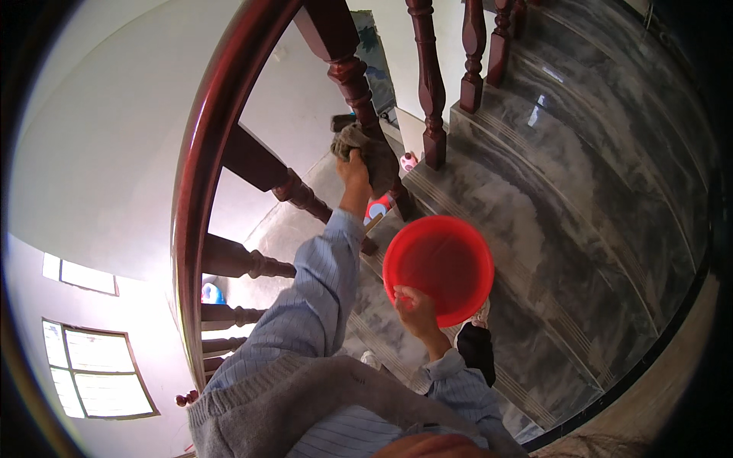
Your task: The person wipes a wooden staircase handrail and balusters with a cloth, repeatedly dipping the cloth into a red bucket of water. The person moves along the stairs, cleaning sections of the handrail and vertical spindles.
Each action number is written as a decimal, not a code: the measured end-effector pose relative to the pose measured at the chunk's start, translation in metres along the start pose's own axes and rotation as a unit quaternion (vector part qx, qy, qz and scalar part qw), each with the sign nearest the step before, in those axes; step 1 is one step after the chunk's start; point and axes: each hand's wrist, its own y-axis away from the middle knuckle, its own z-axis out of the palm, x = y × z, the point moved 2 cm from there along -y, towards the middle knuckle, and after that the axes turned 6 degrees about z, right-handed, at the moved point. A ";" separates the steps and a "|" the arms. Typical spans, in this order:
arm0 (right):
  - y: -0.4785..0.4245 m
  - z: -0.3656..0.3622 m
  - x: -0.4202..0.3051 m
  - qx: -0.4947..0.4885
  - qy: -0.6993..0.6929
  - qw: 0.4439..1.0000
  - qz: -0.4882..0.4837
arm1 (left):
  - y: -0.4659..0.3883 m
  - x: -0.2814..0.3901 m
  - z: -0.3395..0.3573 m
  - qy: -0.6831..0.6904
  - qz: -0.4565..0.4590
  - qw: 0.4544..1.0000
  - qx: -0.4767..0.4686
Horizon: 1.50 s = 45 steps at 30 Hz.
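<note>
My left hand (353,166) grips a bunched grey-brown cloth (375,154), pressed around the lower part of a dark red turned wooden baluster (358,97). Part of the cloth hangs along the post. In my right hand (415,312) is the near left rim of a round red plastic basin (444,263), held above the stair treads. The fingers are curled over the rim. Whether the basin holds water I cannot tell.
A curved dark red wooden handrail (192,189) with more balusters (432,86) runs along the left and top. Grey marble stairs (515,217) wind on the right, with my shoe (482,315) below the basin. Past the railing, red and blue objects (378,210) stand lower down.
</note>
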 end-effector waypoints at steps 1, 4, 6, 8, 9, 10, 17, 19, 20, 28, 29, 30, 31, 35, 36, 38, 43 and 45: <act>0.001 -0.007 0.000 0.015 -0.005 1.000 0.014 | 0.011 0.010 0.006 0.050 0.005 0.999 -0.007; 0.003 -0.010 -0.005 0.024 -0.023 0.999 0.035 | 0.016 0.056 0.005 0.161 0.093 0.983 0.000; 0.001 -0.016 -0.002 0.038 -0.017 0.999 0.019 | 0.025 0.129 0.032 0.177 0.220 0.959 -0.001; -0.001 -0.007 0.004 0.037 -0.002 0.999 -0.025 | -0.004 0.173 0.041 0.078 0.317 0.945 0.009; -0.002 -0.002 0.006 0.034 -0.005 0.999 -0.025 | -0.018 0.183 0.040 -0.027 0.394 0.919 0.002; -0.002 -0.002 0.009 0.038 -0.004 0.999 -0.020 | -0.009 0.190 0.042 -0.086 0.402 0.911 0.026; -0.002 0.000 0.010 0.026 0.036 0.999 -0.006 | 0.056 0.182 0.038 -0.178 0.463 0.863 -0.096; -0.004 -0.001 0.006 0.023 0.007 1.000 0.014 | 0.060 0.170 0.032 -0.126 0.377 0.910 -0.116; -0.005 -0.001 0.005 0.022 -0.008 0.999 0.024 | 0.056 0.168 0.028 -0.061 0.348 0.933 -0.075; -0.004 0.005 0.028 0.013 -0.033 0.999 -0.004 | 0.003 0.148 0.053 -0.066 0.435 0.891 0.112; -0.006 0.005 0.029 0.019 -0.044 0.999 -0.001 | 0.010 0.131 0.046 -0.087 0.392 0.912 0.083; -0.006 0.006 0.027 0.014 -0.060 0.998 0.018 | 0.017 0.111 0.034 -0.108 0.348 0.930 0.055; -0.008 -0.004 0.030 0.055 -0.054 0.997 -0.012 | 0.034 0.094 0.028 -0.060 0.236 0.970 -0.007; -0.016 -0.039 -0.007 0.151 -0.163 0.975 0.018 | 0.111 0.039 -0.043 -0.187 0.066 0.972 -0.130; -0.012 -0.045 -0.022 0.160 -0.221 0.960 0.066 | 0.135 0.040 -0.055 -0.132 -0.017 0.977 -0.168; -0.009 -0.043 -0.027 0.116 -0.285 0.950 0.045 | 0.178 0.039 -0.076 -0.165 0.046 0.939 -0.298; -0.015 -0.021 -0.015 0.049 -0.362 0.928 -0.068 | 0.266 0.117 -0.097 -0.207 0.123 0.826 -0.509; -0.011 -0.027 -0.022 -0.025 -0.487 0.873 0.001 | 0.265 0.145 -0.114 -0.248 0.151 0.774 -0.563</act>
